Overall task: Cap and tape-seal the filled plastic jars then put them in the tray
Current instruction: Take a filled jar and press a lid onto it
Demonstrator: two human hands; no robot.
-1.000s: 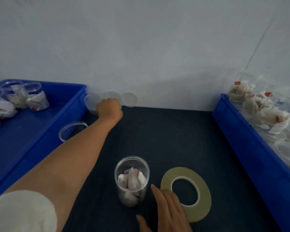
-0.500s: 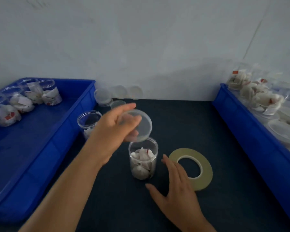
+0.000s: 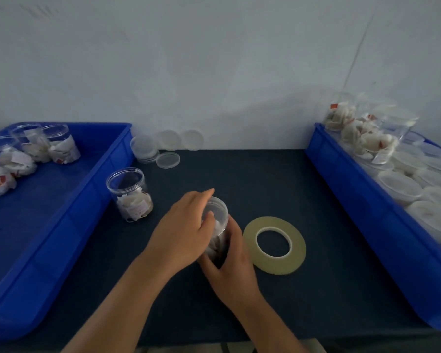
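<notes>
on dark mat below pale wall: left hand curls round lid, seemingly on jar; right hand grips jar.

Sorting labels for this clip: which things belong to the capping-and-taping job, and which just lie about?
In the job: jar in the right hand, lid in the left hand, tape roll, second filled jar, loose lids, left blue tray.
Lying about: right blue tray, its sachets and empty tubs.
</notes>
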